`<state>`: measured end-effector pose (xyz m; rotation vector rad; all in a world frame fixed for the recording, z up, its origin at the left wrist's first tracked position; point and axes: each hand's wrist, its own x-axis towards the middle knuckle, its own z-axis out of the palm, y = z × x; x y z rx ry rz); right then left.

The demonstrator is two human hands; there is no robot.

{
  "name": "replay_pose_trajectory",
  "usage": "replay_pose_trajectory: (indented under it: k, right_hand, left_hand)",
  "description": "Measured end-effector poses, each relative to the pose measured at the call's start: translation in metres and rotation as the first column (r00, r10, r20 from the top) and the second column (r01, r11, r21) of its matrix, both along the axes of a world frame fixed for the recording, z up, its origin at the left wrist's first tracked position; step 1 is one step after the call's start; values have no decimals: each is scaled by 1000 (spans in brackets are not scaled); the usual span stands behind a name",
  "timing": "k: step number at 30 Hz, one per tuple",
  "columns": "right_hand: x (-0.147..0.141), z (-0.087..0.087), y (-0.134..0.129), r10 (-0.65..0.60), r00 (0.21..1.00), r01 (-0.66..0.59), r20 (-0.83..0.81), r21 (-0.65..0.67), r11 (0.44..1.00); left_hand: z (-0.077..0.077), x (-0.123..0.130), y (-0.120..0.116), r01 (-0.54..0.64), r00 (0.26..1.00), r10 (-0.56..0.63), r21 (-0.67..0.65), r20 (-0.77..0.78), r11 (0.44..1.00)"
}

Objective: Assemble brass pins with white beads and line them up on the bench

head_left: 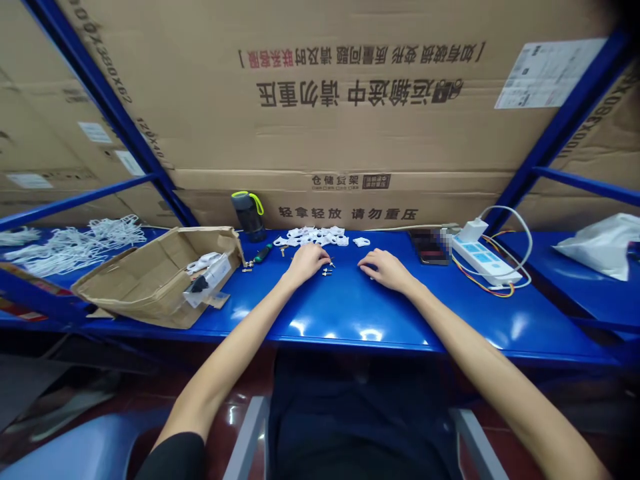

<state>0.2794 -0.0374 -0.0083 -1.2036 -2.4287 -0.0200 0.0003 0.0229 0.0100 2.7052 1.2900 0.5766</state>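
My left hand [306, 264] is over the blue tabletop with its fingers pinched together at a small metal pin-like part [333, 265]. Just below those fingertips lie a few more small metal parts [327, 272], too tiny to make out well. My right hand [387, 270] rests on the table further right, its fingers loosely bent and slightly apart, with nothing visible in them. Behind my left hand is a cluster of white plastic pieces [320, 235] with holes. One single white piece [361, 242] lies apart from the cluster, beyond the gap between my hands.
To the left are a cardboard tray [135, 283] with bagged items, a green-black screwdriver [263, 253], a grey bottle [249, 217] and white cords [80, 245]. A phone [431, 248] and a white power strip [485, 260] with cables sit right. Cardboard [350, 140] stands behind.
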Motion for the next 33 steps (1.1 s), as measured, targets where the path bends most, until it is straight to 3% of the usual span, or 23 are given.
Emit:
replay_pose_trajectory:
  k: [6, 9, 12, 17, 25, 28, 31, 33]
  right_hand:
    - [-1, -1, -1, -5, 1000, 5, -2, 8, 1000]
    - [-5, -1, -3, 1, 999, 1, -44, 52, 999]
    - [-11, -2, -3, 57, 989, -39, -138, 133, 990]
    - [-15, -5, -1, 145, 948, -77, -282, 238, 968]
    - [-13, -3, -4, 195, 939, -122, -285, 254, 959]
    - [-5, 3, -3, 135, 957, -72, -256, 240, 968]
    - [11, 8, -2, 11, 990, 15, -142, 179, 984]
    - [21, 10, -1, -49, 999, 52, -23, 135, 990]
  left_hand:
    - [-1, 11, 2, -8, 1000, 8, 33, -8, 999]
    - [-3, 19, -2, 109, 981, -112, 28, 158, 994]
    - [-6, 29, -10, 231, 915, -215, -5, 342, 973]
    - [-14, 41, -20, 245, 863, -145, -151, 484, 958]
    - [-9, 35, -21, 316, 844, -131, -285, 520, 905]
    - [-6, 22, -15, 278, 871, -121, -273, 476, 921]
    - [-6, -7, -6, 132, 929, -86, -105, 360, 986]
    - [-9, -30, 0, 25, 968, -26, 9, 249, 1000]
